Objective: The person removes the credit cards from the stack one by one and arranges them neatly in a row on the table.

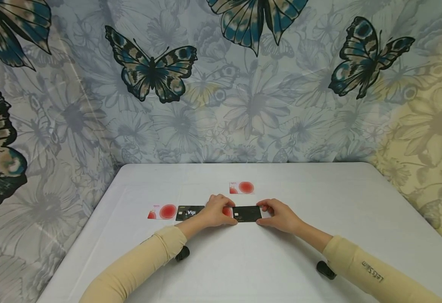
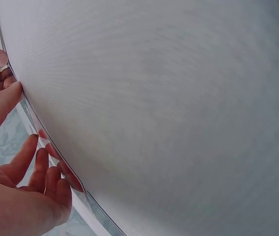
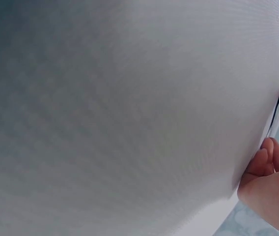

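Butterfly-printed wall covering [image 1: 243,105] rises behind a white counter [image 1: 251,261]. Left hand [image 1: 216,212] and right hand [image 1: 281,215] grip opposite ends of a black card [image 1: 246,213], rightmost in a row with a partly hidden red card [image 1: 227,211], a white-lettered Vip card [image 1: 183,212] and a red-and-white card [image 1: 167,211]; a farther card [image 1: 241,187] lies beyond.

The black VIP card [image 1: 247,213] lies flat on the white table [image 1: 221,269], beside a mostly hidden red card [image 1: 227,211].
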The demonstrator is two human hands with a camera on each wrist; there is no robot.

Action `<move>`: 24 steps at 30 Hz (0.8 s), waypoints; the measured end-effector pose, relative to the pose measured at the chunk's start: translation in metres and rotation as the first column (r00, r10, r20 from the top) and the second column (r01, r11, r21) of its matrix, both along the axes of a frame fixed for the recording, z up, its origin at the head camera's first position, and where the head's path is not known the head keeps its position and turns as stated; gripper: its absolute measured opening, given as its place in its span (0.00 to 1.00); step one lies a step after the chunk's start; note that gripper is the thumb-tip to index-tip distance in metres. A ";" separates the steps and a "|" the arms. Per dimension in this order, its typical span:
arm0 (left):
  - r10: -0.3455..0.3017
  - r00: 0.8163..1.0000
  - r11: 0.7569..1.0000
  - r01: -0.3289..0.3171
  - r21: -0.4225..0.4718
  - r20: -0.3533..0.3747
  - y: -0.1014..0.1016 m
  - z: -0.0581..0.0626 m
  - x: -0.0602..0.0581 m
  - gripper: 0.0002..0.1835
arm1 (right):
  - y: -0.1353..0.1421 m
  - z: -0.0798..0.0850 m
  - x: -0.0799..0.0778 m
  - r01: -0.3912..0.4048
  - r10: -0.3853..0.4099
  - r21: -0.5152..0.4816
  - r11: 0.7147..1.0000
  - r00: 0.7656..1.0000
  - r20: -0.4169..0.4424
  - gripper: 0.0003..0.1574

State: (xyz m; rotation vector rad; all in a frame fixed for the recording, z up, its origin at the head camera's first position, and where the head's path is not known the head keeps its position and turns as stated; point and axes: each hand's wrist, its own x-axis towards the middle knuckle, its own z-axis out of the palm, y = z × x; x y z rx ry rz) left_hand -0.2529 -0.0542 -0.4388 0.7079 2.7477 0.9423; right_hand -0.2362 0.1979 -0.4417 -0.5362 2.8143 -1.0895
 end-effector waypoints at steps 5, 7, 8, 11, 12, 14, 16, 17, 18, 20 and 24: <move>0.004 1.000 1.000 -0.004 -0.001 0.018 0.000 0.000 0.000 0.26 | 0.000 -0.001 -0.001 -0.001 0.001 -0.004 1.000 1.000 -0.003 0.31; 0.001 1.000 1.000 -0.001 -0.003 0.017 0.000 -0.001 0.000 0.26 | 0.000 -0.001 -0.001 -0.004 0.004 -0.005 1.000 1.000 -0.004 0.31; -0.001 1.000 1.000 0.001 -0.004 0.014 0.000 -0.001 0.000 0.26 | 0.000 -0.001 -0.001 -0.005 0.005 -0.008 1.000 1.000 -0.004 0.31; -0.010 1.000 1.000 0.010 -0.010 0.006 -0.001 -0.002 -0.001 0.26 | 0.001 -0.001 0.000 -0.012 0.012 -0.009 1.000 1.000 -0.003 0.31; -0.012 1.000 1.000 0.012 -0.012 0.005 -0.001 -0.002 -0.001 0.26 | 0.001 0.000 0.000 -0.014 0.014 -0.009 1.000 1.000 -0.004 0.31; -0.015 1.000 1.000 0.015 -0.015 0.004 -0.001 -0.002 -0.001 0.27 | 0.001 0.001 0.000 -0.017 0.017 -0.011 1.000 1.000 -0.006 0.31; -0.018 1.000 1.000 0.018 -0.013 0.006 -0.001 -0.001 -0.001 0.27 | 0.001 0.002 0.000 -0.019 0.019 -0.011 1.000 1.000 -0.006 0.31; -0.018 1.000 1.000 0.019 -0.013 0.007 -0.001 -0.001 -0.001 0.27 | 0.000 0.002 0.000 -0.020 0.020 -0.011 1.000 1.000 -0.005 0.31; -0.021 1.000 1.000 0.021 -0.009 0.005 -0.001 -0.001 -0.001 0.27 | 0.000 0.003 0.000 -0.019 0.019 -0.012 1.000 1.000 -0.005 0.31; -0.025 1.000 1.000 0.025 -0.002 0.002 -0.002 0.000 -0.002 0.27 | 0.000 0.005 0.000 -0.018 0.018 -0.014 1.000 1.000 -0.005 0.31; -0.035 0.999 0.999 0.035 0.013 -0.004 -0.003 0.000 -0.003 0.27 | 0.000 0.006 0.001 -0.016 0.016 -0.024 1.000 1.000 -0.015 0.30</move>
